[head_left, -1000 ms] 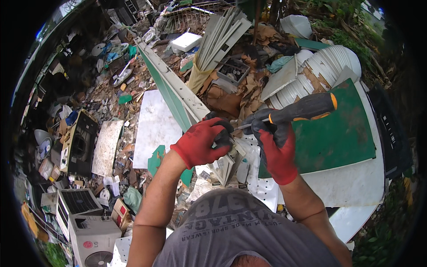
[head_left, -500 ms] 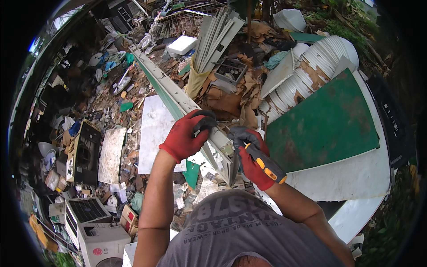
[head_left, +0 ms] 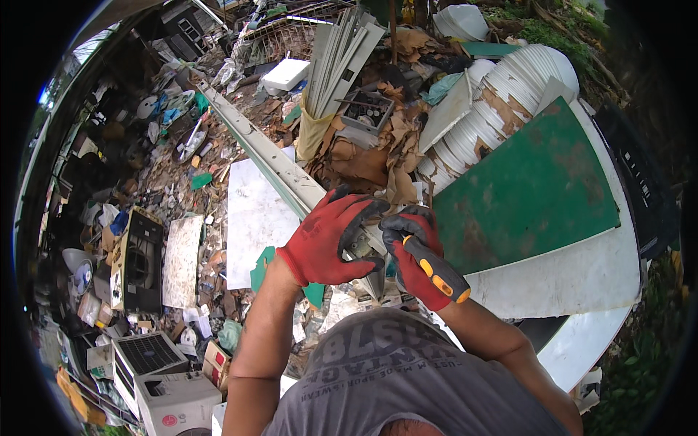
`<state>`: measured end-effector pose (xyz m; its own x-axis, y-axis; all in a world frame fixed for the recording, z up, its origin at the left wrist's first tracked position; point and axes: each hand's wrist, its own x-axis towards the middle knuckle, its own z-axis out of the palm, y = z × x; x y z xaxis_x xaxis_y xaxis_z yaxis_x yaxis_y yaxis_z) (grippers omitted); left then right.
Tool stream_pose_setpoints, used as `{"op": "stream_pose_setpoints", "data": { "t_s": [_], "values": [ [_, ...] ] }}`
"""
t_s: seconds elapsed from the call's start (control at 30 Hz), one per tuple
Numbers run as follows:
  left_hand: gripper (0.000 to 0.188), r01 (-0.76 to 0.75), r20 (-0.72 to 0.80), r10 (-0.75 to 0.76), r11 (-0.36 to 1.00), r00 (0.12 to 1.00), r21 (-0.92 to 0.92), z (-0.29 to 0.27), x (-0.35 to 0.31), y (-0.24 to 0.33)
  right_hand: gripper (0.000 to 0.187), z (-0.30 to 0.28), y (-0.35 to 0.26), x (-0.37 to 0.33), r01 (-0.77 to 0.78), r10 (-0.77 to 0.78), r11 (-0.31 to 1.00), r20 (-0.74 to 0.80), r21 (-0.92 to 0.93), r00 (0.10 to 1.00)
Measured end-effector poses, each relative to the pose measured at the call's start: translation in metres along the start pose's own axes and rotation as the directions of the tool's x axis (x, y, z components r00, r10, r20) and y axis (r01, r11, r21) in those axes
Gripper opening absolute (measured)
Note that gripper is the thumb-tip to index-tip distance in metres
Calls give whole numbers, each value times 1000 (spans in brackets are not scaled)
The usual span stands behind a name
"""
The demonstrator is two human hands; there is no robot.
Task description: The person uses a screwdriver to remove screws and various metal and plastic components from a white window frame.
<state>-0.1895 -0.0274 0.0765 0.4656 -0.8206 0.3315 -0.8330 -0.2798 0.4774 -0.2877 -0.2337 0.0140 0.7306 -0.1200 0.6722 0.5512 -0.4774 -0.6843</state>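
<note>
A long white metal rail point(head_left: 265, 155) with a green side runs diagonally from the far left to just in front of me. My left hand point(head_left: 326, 243), in a red glove with dark fingertips, is over its near end. Thumb and fingers are spread apart there, around a small metal fitting point(head_left: 360, 247). In my right hand point(head_left: 411, 272), gloved alike, is a screwdriver point(head_left: 441, 276) with a black and orange handle pointing back toward me. The right fingers are closed close beside the rail's end; the screwdriver's tip is hidden by them.
A green panel point(head_left: 531, 185) lies on white sheets to the right, below a ribbed white roll point(head_left: 502, 102). Beyond the rail, a yellowish sack point(head_left: 316, 134) holds upright metal strips. Scrap covers the ground at left, with a white appliance point(head_left: 178, 403) near front left.
My left hand has slid down and right along the rail toward its near end, and its fingers have spread from a closed grip. The right hand keeps the screwdriver, almost in place.
</note>
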Motion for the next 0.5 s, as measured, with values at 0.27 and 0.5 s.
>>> {"op": "stream_pose_setpoints", "data": {
  "t_s": [0.27, 0.5],
  "values": [
    [91, -75, 143, 34, 954, 989, 292, 1, 10, 18, 51, -58, 1, -74, -419, 333, 832, 276, 365, 902],
    [73, -11, -50, 28, 950, 998, 313, 24, 8, 21, 88, -89, 0, -104, -726, 421, 245, 604, 643, 677]
  ]
}}
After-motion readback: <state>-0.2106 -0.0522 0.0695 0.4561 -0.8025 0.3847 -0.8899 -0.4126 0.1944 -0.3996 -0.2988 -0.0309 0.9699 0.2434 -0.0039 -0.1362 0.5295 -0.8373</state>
